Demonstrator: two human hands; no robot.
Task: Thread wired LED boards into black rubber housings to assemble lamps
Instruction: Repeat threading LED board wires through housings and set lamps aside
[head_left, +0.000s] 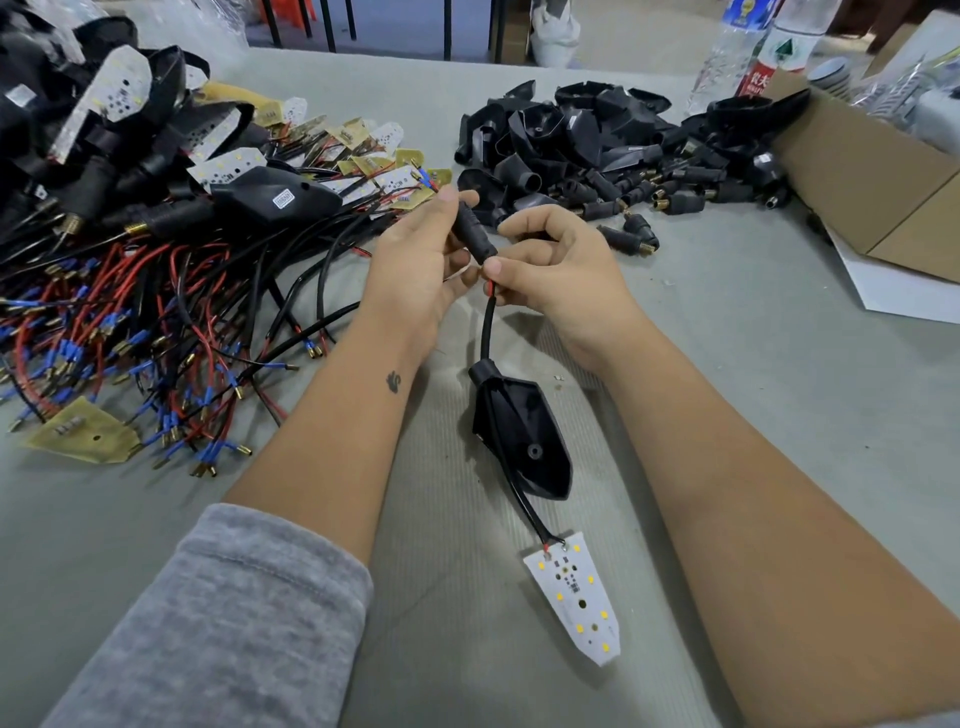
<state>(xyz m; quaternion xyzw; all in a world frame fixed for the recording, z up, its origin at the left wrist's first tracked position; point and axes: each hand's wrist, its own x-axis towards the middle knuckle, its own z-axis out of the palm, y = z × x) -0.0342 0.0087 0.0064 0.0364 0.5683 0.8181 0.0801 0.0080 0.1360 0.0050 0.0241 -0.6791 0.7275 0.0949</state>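
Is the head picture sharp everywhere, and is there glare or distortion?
Head view: sharp on the white wedge-shaped LED board and glossy black rubber housing, which shows soft glare; light even, shadows faint; the grey table edges bend from the wide lens; clear plastic bottles look softer.

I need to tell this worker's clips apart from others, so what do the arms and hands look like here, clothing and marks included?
The left forearm has a heathered grey knit sleeve pushed up towards the elbow, and a small dark tattoo near the wrist. The right forearm is bare, with no sleeve in view. Both the left hand and the right hand are ungloved; no rings or watch are visible.
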